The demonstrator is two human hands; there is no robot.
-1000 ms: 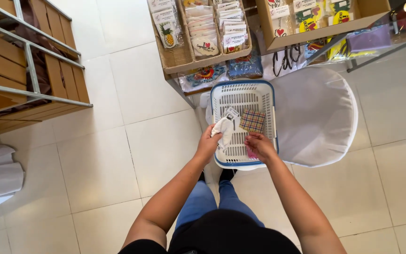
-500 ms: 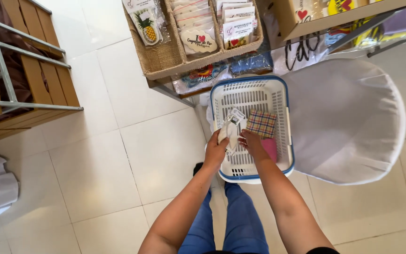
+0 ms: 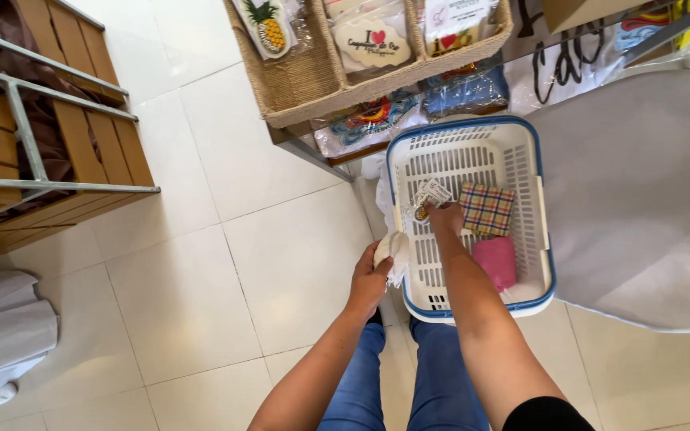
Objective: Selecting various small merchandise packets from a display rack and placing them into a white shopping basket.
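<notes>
Bare tile floor [image 3: 281, 263] lies open to the left of the white basket [image 3: 541, 239] with a blue rim. Right hand [image 3: 445, 217] reaches inside, fingers pinching a small tagged packet [image 3: 429, 197] beside a checked cloth [image 3: 486, 209] — details unclear. Left hand [image 3: 370, 279], just outside the basket's rim, grips a white cloth [image 3: 394, 251], partly hidden.

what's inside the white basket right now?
In the white basket: a checked cloth, a pink cloth and a small tagged trinket under the right hand. The hand covers part of the trinket. The left hand holds a white item outside it.
</notes>
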